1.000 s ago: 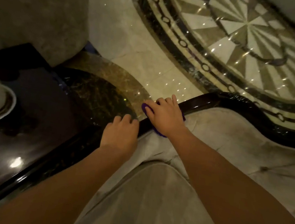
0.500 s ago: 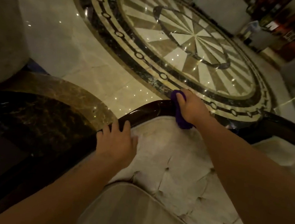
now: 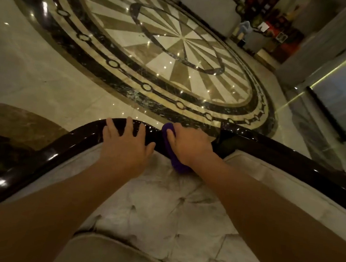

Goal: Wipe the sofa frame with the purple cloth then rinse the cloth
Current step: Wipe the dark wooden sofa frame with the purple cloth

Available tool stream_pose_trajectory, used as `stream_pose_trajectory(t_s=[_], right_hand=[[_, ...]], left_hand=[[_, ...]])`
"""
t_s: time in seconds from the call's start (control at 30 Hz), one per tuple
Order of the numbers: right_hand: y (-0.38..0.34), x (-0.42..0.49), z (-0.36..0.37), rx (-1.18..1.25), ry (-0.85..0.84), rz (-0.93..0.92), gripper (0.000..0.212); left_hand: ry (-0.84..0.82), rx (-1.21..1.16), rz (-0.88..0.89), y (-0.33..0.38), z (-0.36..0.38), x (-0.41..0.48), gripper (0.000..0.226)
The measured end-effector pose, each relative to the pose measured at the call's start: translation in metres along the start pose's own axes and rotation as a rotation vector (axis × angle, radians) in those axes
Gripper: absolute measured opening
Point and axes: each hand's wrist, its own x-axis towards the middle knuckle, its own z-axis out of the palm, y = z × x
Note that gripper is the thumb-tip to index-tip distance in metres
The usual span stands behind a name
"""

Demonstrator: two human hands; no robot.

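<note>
The sofa frame (image 3: pixel 273 152) is a glossy dark wooden rail that curves along the top of a pale tufted backrest (image 3: pixel 180 213). My right hand (image 3: pixel 189 146) presses the purple cloth (image 3: pixel 172 156) onto the rail near its middle; the cloth shows to the left of and below my palm. My left hand (image 3: pixel 126 145) lies flat on the rail just left of the cloth, fingers spread, holding nothing. Both forearms reach in from the bottom of the view.
Behind the sofa lies a polished marble floor with a large round starburst inlay (image 3: pixel 169 44). A dark marble side table (image 3: pixel 1 133) stands at the left. A grey sofa (image 3: pixel 209 8) and cluttered shelves sit at the far back; glass panels (image 3: pixel 332 110) are at the right.
My left hand has slid right along the rail and now lies next to my right hand. My right hand and the cloth have moved further right along the frame. The view has tilted up.
</note>
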Motion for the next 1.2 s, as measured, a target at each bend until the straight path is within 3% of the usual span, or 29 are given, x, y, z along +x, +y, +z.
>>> stream_pose_trajectory(t_s=[0.13,0.3,0.37,0.43,0.57,0.7,0.8,0.9,1.0,1.1,1.2], right_hand=[[0.01,0.005,-0.018,-0.275,-0.14,-0.073,0.035],[0.008,0.006,-0.059,-0.824,-0.421,-0.244,0.017],[0.008,0.008,-0.078,-0.964,-0.466,-0.282,0.021],[0.017,0.013,-0.095,-0.841,-0.417,-0.29,0.027],[0.059,0.007,-0.127,-0.177,-0.249,-0.121,0.049],[0.127,-0.031,-0.119,0.254,-0.066,0.167,0.041],[0.149,-0.069,-0.097,0.516,0.128,0.183,0.035],[0.154,-0.089,-0.089,0.58,0.234,0.183,0.038],[0.163,-0.095,-0.085,0.58,0.284,0.342,0.043],[0.159,-0.093,-0.083,0.54,0.263,0.511,0.062],[0.154,-0.09,-0.085,0.589,0.218,0.524,0.08]], left_hand=[[0.015,0.108,0.153,0.014,0.014,0.006,0.068],[-0.023,0.173,0.136,0.017,0.012,0.012,0.077],[-0.015,0.188,0.117,0.022,0.01,0.012,0.079],[-0.005,0.198,0.116,0.025,0.01,0.012,0.08],[-0.034,0.182,0.146,0.018,0.008,0.014,0.08],[-0.073,0.212,0.157,0.018,0.001,0.015,0.082],[-0.104,0.212,0.15,0.024,-0.005,0.01,0.085],[-0.16,0.223,0.152,0.024,-0.017,0.01,0.086],[-0.203,0.215,0.15,0.026,-0.027,0.01,0.088],[-0.233,0.234,0.14,0.03,-0.032,0.006,0.09],[-0.253,0.24,0.118,0.038,-0.034,0.006,0.093]])
